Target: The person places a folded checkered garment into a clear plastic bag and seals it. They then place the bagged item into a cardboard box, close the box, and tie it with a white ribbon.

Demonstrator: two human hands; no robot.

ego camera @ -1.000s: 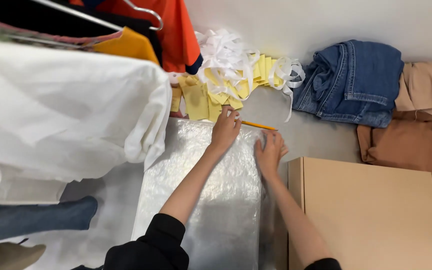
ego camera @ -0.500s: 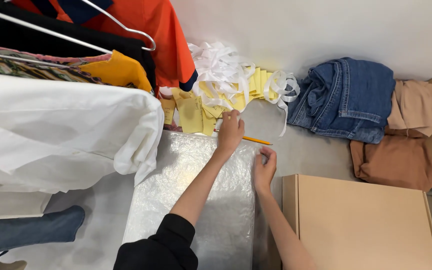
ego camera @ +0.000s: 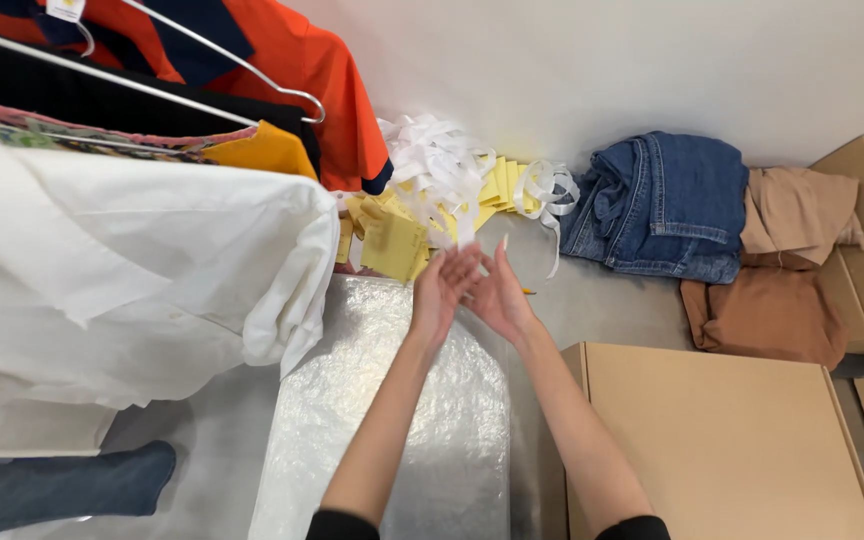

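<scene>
Both hands have lifted off the shiny, crinkled silver bubble-wrap sheet (ego camera: 392, 430) that fills the lower middle of the frame, where a moment ago they were pressed flat near its far edge; now they hover just above that edge at the centre of the picture, brought together palm toward palm. The left hand (ego camera: 442, 292) has its fingers loosely spread and pointing up and away, and the right hand (ego camera: 497, 295) mirrors it, fingertips close to or lightly touching the left's; neither visibly grips anything, though whether some small thing sits between the palms I cannot tell. The thin orange pencil (ego camera: 528, 291) that lay clear beyond the sheet is now almost hidden behind the right hand, only its tip showing on the grey floor (ego camera: 612, 310). Judging from this, the smoothing of the sheet has paused and the hands sit nearest the heap of yellow paper tags (ego camera: 392, 243) and tangled white ribbon strips (ego camera: 437, 165) at the upper middle. White shirts (ego camera: 132, 270) and an orange garment on a wire hanger (ego camera: 337, 110) hang at the left, folded blue jeans (ego camera: 667, 205) and tan and brown cloths (ego camera: 772, 305) lie at the upper right, and a flat brown cardboard box (ego camera: 712, 450) sits at the lower right
</scene>
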